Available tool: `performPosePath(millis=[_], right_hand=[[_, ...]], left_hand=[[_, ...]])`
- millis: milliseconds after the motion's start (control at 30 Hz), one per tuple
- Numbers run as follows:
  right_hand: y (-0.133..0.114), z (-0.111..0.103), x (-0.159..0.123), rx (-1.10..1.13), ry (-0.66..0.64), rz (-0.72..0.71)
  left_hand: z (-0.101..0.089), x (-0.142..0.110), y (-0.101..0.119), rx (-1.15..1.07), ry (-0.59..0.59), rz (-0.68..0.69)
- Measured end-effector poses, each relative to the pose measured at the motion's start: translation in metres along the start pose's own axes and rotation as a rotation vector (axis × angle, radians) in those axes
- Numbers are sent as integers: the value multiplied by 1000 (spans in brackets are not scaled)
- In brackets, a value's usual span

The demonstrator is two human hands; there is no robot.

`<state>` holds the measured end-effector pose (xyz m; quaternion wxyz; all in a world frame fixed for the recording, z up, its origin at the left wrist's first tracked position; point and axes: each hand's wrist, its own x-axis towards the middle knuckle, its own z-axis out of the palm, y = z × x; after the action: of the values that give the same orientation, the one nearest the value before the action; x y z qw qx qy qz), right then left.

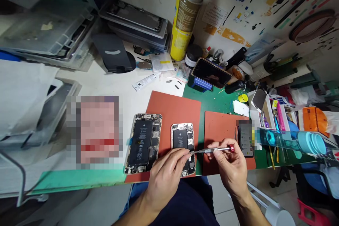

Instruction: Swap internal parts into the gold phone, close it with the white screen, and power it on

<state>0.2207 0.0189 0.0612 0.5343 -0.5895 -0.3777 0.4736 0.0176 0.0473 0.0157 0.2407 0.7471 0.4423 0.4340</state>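
My right hand (233,169) grips the screwdriver (201,151), my left hand (165,174) is pinched at its tip; a slip could gouge the phone (180,141).

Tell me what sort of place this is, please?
Probably a phone repair workbench. Two opened, pale-edged phones show flat black batteries, and the right hand holds a slim silver screwdriver with a red end.

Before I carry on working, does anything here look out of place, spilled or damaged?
The larger phone lies partly off the left red mat, so looks misplaced. It and the smaller phone show bare insides, likely opened rather than broken. Two small black strips lie loose beyond that mat. No spill shows.
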Motion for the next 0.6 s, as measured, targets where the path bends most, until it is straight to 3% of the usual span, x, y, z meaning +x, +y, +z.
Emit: performPosePath(millis=[233, 600], right_hand=[[-5, -5, -7, -22, 30, -27], [-16, -2, -16, -126, 62, -81]], left_hand=[[4, 1, 3, 71, 48, 52], [8, -3, 0, 92, 17, 83]])
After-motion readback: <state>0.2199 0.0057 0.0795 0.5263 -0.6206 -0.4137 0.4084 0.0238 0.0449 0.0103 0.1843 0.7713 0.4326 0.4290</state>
